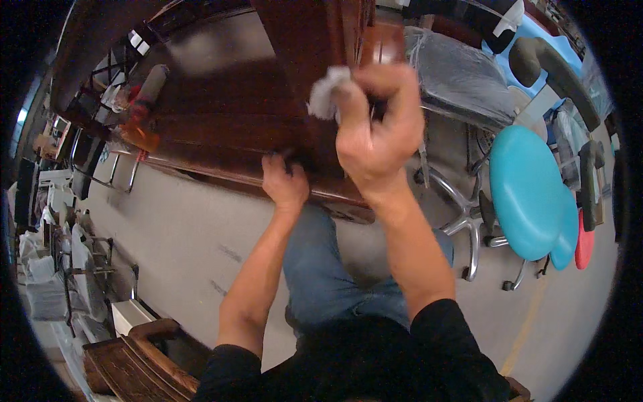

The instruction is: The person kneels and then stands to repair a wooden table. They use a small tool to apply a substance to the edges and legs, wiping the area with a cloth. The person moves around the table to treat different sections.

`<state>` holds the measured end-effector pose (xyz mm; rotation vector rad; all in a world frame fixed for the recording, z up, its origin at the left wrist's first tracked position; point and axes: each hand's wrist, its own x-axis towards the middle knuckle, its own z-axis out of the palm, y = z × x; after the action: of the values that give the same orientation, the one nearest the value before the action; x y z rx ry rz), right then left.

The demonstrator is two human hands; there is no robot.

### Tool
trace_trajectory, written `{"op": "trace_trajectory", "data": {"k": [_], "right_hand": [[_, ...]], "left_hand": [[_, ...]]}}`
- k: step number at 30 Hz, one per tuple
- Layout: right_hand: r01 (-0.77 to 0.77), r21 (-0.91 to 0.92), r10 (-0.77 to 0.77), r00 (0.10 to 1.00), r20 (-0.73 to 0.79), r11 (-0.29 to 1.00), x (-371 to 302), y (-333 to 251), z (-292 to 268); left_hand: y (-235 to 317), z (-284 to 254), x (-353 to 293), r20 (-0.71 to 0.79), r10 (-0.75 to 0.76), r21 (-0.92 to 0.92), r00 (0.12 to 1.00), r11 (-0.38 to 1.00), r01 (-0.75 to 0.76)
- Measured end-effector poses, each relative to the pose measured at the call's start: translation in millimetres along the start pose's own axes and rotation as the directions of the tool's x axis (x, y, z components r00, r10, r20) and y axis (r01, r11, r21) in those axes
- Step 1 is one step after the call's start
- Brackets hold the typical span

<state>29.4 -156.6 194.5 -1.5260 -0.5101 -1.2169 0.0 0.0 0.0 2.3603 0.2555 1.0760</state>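
Observation:
A crumpled white cloth or paper wad is pinched in the fingers of my right hand, raised before a dark red-brown wooden piece of furniture. Motion blurs this hand a little. Lower and to the left, my left hand is at the front edge of the same glossy furniture. Its fingers are curled around a small dark patch, too unclear to name. Both forearms reach up from the lower edge, and my knees are close to the wood.
At right stand a teal-seated swivel chair with chrome legs and a plastic-wrapped chair. A red round seat is behind. Carved brown wooden furniture lies close at lower left. Wrapped chairs line the left.

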Motion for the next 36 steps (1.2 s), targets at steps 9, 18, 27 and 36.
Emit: {"op": "trace_trajectory", "data": {"k": [9, 18, 27, 36], "right_hand": [[-0.472, -0.044, 0.468, 0.852, 0.237, 0.881, -103, 46, -60], [-0.284, 0.243, 0.253, 0.955, 0.153, 0.928, -6, 8, -12], [-0.336, 0.19, 0.312, 0.939, 0.145, 0.923, -47, 21, -25], [-0.171, 0.075, 0.163, 0.981, 0.102, 0.982, -32, 3, -28]], "left_hand": [[11, 3, 2, -0.001, -0.017, 0.046, 1.0, 0.999, 0.017], [1, 0, 11, -0.028, 0.034, 0.034, 0.999, 0.999, -0.033], [9, 1, 5, 0.006, 0.017, 0.077, 1.0, 0.997, -0.017], [-17, 14, 4, 0.072, -0.048, -0.03, 0.996, 0.998, 0.05]]}}
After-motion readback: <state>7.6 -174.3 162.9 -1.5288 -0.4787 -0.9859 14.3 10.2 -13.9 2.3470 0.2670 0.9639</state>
